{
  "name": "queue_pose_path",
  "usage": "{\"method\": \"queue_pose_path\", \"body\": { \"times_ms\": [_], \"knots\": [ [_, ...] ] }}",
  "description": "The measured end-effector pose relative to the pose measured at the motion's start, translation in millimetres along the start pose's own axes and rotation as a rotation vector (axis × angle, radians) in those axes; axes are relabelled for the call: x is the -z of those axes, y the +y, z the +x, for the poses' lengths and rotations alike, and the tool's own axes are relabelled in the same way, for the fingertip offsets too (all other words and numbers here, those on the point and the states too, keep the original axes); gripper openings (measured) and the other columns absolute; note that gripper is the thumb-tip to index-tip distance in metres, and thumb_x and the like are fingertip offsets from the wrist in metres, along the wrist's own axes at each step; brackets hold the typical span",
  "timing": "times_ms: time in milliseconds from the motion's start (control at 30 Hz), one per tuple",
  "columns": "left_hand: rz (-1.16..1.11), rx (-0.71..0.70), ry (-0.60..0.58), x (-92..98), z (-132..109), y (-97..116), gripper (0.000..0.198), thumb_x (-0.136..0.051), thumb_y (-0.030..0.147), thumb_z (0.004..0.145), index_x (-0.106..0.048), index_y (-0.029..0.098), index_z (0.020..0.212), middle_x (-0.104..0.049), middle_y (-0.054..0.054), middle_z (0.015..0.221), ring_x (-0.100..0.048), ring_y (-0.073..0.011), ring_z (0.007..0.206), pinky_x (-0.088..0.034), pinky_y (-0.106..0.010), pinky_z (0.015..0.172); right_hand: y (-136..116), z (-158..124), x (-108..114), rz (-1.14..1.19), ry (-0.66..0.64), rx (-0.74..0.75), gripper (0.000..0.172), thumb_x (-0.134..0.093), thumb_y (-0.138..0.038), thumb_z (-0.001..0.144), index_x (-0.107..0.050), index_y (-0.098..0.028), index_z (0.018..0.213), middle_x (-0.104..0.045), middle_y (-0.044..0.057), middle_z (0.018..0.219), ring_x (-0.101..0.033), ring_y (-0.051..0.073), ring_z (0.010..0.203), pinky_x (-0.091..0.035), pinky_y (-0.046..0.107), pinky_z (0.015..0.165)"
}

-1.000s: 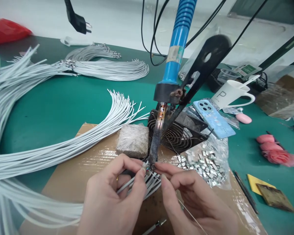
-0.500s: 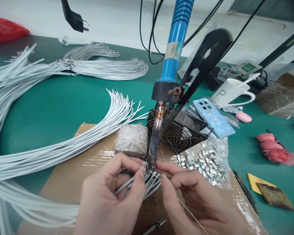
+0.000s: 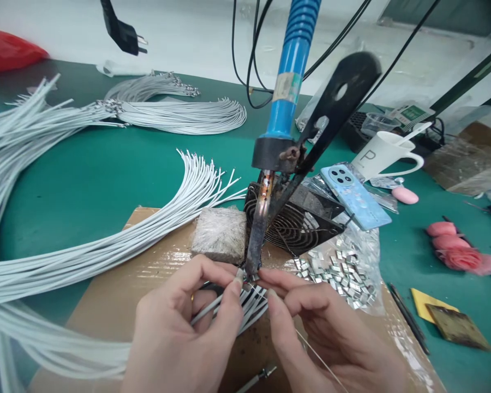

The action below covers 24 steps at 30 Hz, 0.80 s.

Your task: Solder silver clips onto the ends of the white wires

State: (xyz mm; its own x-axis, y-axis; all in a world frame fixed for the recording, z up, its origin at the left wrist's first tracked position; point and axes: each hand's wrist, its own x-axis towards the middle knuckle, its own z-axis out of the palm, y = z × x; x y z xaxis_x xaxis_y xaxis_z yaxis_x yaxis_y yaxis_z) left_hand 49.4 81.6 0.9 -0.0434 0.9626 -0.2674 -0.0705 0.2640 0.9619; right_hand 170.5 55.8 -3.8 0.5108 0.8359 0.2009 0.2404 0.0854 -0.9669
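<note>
Left hand [image 3: 180, 333] pinching a white wire [image 3: 207, 312], right hand [image 3: 327, 333] a thin solder strand [image 3: 317, 357], under the soldering iron [image 3: 258, 234].

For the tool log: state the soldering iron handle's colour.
Blue, ribbed at the top; the soldering iron handle shows best in the head view.

Directly ahead of both hands the soldering iron [image 3: 265, 218], its black bracket [image 3: 331, 114] and the fan grille [image 3: 294, 224] block passage, the white cable bundle [image 3: 85, 256] bars the left side, the bag of metal clips [image 3: 343, 270] crowds the right, and open green mat [image 3: 118, 169] lies far left-forward.
</note>
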Motion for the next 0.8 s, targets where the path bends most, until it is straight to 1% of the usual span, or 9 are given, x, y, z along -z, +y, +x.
{"method": "queue_pose_path", "body": {
  "times_ms": [100,300,467,600,700,800],
  "knots": [
    [0.0,-0.018,0.007,0.6,-0.5,1.2,0.012,-0.077,0.026,0.085,-0.071,0.022,0.074,-0.082,0.001,0.087,-0.078,-0.0125,0.064,-0.061,-0.014,0.063,0.2,0.5,-0.7,0.005,0.003,0.009,0.021,-0.075,-0.017,0.082,-0.062,-0.026,0.068,-0.083,-0.011,0.094,-0.078,0.005,0.073,-0.056,0.006,0.071],
    [0.003,-0.033,0.038,-0.4,0.7,3.4,0.013,-0.078,0.024,0.083,-0.073,0.022,0.072,-0.083,0.001,0.086,-0.078,-0.0118,0.064,-0.059,-0.011,0.061,2.2,0.9,0.4,0.011,0.001,0.007,0.021,-0.075,-0.017,0.082,-0.063,-0.026,0.068,-0.083,-0.01,0.094,-0.079,0.006,0.075,-0.056,0.006,0.069],
    [0.003,-0.032,0.023,-1.6,1.9,1.5,0.013,-0.078,0.026,0.084,-0.072,0.022,0.073,-0.083,0.001,0.089,-0.079,-0.0116,0.066,-0.059,-0.011,0.063,1.6,0.0,0.3,0.035,0.01,0.0,0.021,-0.074,-0.015,0.081,-0.063,-0.025,0.067,-0.083,-0.008,0.092,-0.077,0.006,0.071,-0.056,0.007,0.066],
    [-0.005,-0.032,0.012,-1.7,1.3,1.7,0.011,-0.077,0.025,0.084,-0.072,0.021,0.075,-0.083,0.0,0.089,-0.079,-0.0127,0.068,-0.06,-0.011,0.064,1.2,-0.8,-0.2,0.041,0.002,-0.003,0.02,-0.074,-0.015,0.082,-0.063,-0.024,0.068,-0.083,-0.007,0.094,-0.076,0.005,0.07,-0.056,0.006,0.066],
    [-0.014,-0.038,0.019,-1.8,0.6,2.4,0.013,-0.077,0.025,0.085,-0.072,0.021,0.074,-0.083,0.0,0.089,-0.079,-0.0128,0.067,-0.06,-0.012,0.064,1.4,-0.6,0.0,0.044,-0.001,-0.003,0.02,-0.074,-0.016,0.083,-0.064,-0.024,0.068,-0.083,-0.003,0.095,-0.078,0.008,0.072,-0.057,0.008,0.067],
    [-0.009,-0.03,0.011,-1.2,0.1,3.0,0.013,-0.077,0.026,0.085,-0.071,0.021,0.074,-0.083,-0.001,0.09,-0.08,-0.0137,0.067,-0.061,-0.014,0.065,1.7,0.3,0.8,0.039,-0.007,-0.003,0.02,-0.076,-0.016,0.083,-0.065,-0.022,0.067,-0.084,0.002,0.095,-0.079,0.013,0.073,-0.059,0.012,0.062]
  ]
}}
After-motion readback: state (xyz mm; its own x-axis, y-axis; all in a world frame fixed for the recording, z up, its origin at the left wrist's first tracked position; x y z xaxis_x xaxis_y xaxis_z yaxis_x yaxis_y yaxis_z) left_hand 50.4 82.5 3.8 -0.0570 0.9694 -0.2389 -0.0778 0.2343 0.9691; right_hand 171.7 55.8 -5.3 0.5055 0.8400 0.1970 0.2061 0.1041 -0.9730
